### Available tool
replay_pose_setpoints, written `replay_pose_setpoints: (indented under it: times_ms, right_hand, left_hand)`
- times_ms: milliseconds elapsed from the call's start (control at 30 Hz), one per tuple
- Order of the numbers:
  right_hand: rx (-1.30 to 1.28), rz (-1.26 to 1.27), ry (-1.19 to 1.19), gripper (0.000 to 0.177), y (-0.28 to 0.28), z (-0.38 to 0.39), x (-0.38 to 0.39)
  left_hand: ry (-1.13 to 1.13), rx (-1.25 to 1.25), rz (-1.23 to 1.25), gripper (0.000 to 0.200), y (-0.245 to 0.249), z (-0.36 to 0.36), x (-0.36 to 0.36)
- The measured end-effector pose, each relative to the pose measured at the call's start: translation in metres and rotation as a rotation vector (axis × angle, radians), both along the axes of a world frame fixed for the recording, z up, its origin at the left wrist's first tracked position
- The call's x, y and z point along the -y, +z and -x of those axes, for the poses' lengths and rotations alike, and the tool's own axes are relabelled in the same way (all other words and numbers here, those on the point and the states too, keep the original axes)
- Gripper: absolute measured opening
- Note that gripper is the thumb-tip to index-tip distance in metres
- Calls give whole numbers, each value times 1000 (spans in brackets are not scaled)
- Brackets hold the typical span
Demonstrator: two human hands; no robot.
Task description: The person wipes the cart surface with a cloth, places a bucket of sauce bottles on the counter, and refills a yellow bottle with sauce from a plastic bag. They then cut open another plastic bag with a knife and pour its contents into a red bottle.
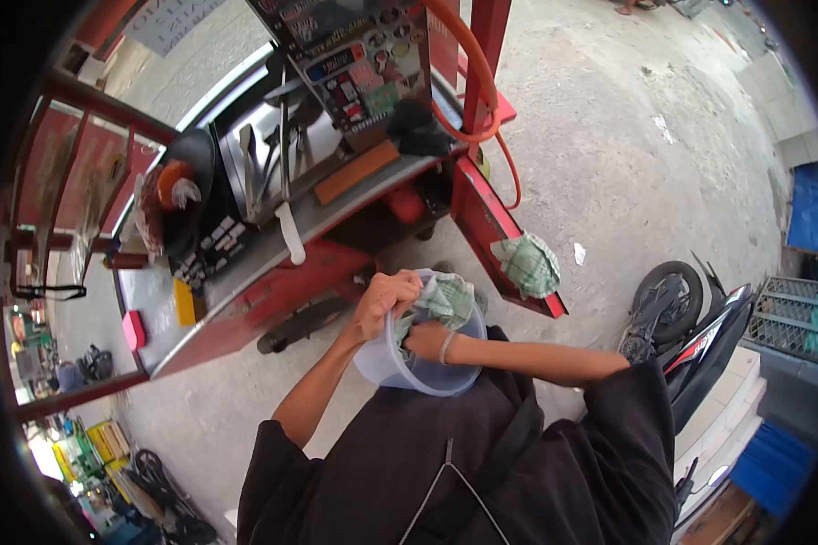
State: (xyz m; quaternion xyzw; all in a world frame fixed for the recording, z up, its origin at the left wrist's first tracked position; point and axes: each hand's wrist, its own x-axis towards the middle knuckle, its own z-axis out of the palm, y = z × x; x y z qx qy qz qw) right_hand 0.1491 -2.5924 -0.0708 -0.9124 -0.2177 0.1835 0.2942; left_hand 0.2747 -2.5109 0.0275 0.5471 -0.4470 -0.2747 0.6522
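A translucent plastic bucket (456, 381) is held in front of my body, its open top facing me. My left hand (386, 304) is closed over its left rim. Inside the bucket is my right hand (429, 341), wearing a bracelet at the wrist, its fingers partly hidden and curled into a green-and-white checkered cloth (449, 302). The cloth lies bunched against the bucket's far inner wall, and part of it reaches up to the rim near my left hand.
A red cart with a metal counter (323, 213) stands ahead, carrying tongs, a knife (290, 233) and a black pan (191, 195). Another checkered cloth (527, 264) hangs over a red bar. An orange hose (478, 68) loops down. A motorcycle (700, 336) is parked right.
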Motion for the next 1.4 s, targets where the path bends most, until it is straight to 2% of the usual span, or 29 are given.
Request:
replay_pose_setpoints:
  times_ms: [33, 67, 133, 167, 200, 267, 300, 333, 400, 433, 467, 533, 600, 667, 700, 733, 800, 833, 867, 967, 1000, 1067, 1100, 1167, 1200, 1267, 1300, 1367, 1400]
  right_hand:
    - [-199, 209, 194, 30, -6, 11, -5]
    - [-211, 202, 211, 30, 6, 10, 1]
    - [-474, -419, 306, 34, 52, -7, 19]
    - [-239, -433, 127, 37, 53, 1, 18]
    - [-250, -437, 150, 37, 47, 11, 21]
    - [264, -134, 219, 35, 27, 40, 32]
    - [118, 30, 428, 39, 20, 52, 34]
    - [112, 39, 451, 39, 10, 53, 33]
    - [-525, -181, 768, 46, 26, 29, 22]
    - [-766, -595, 497, 45, 35, 21, 28]
    - [-776, -587, 514, 45, 43, 22, 27]
    - [157, -188, 153, 42, 54, 29, 22]
    - [239, -85, 290, 38, 19, 52, 6]
    - [-429, 59, 637, 39, 15, 49, -13]
    - [-740, -309, 536, 40, 60, 16, 2]
    - [-740, -302, 544, 40, 51, 9, -3]
    - [-1089, -796, -163, 43, 60, -9, -16]
    - [-1102, -623, -139, 39, 67, 0, -13]
    - [-1103, -619, -144, 39, 62, 1, -15]
    - [-517, -165, 890, 36, 35, 1, -32]
    - [-518, -155, 896, 36, 33, -8, -35]
    - [193, 157, 358, 43, 32, -31, -49]
    - [197, 164, 360, 43, 29, -27, -64]
    - [-13, 371, 602, 44, 28, -8, -95]
    - [-6, 395, 598, 44, 32, -13, -114]
    - [-590, 213, 683, 43, 41, -34, -143]
    - [-588, 237, 659, 43, 51, -50, -140]
    - [-989, -471, 521, 54, 72, -79, -119]
    - [-912, -557, 431, 61, 85, -89, -96]
  left_hand:
    - [-17, 13, -20, 64, -3, 13, 1]
    - [-35, 26, -42, 63, -6, 24, 0]
    - [24, -26, -28, 62, -3, 38, -7]
    - [58, -58, -41, 61, 1, 45, -11]
    - [92, -84, -49, 60, 2, 49, -15]
    - [115, -101, -43, 58, -2, 58, -22]
    - [161, -100, -30, 57, -5, 64, -22]
    - [212, -93, -12, 56, -7, 67, -21]
    - [270, -122, 12, 55, -9, 72, -27]
    - [276, -148, -16, 59, -8, 74, -31]
    - [283, -176, -46, 63, -6, 77, -34]
    - [303, -188, -23, 62, -3, 82, -36]
    - [290, -170, -30, 61, -2, 83, -34]
    - [317, -181, -30, 60, -7, 85, -41]
    - [333, -193, -7, 55, -9, 83, -47]
    - [349, -206, 20, 51, -10, 82, -51]
    - [358, -216, 35, 50, -9, 79, -60]
    - [348, -234, 41, 49, -9, 77, -66]
    - [346, -237, 46, 49, -10, 74, -71]
    - [320, -174, -42, 49, -12, 61, -96]
    - [311, -159, -53, 48, -13, 54, -107]
    - [312, -143, -61, 47, -14, 42, -131]
    - [282, -161, -58, 48, -14, 34, -140]
    - [246, -165, -31, 49, -12, 21, -157]
    - [260, -178, -91, 45, -8, 19, -165]
    - [272, -175, -118, 41, -2, 8, -180]
    - [303, -123, -128, 41, -1, 0, -194]
    - [300, -79, -124, 41, -4, -6, -217]
    - [387, -35, -151, 41, -7, -9, -225]
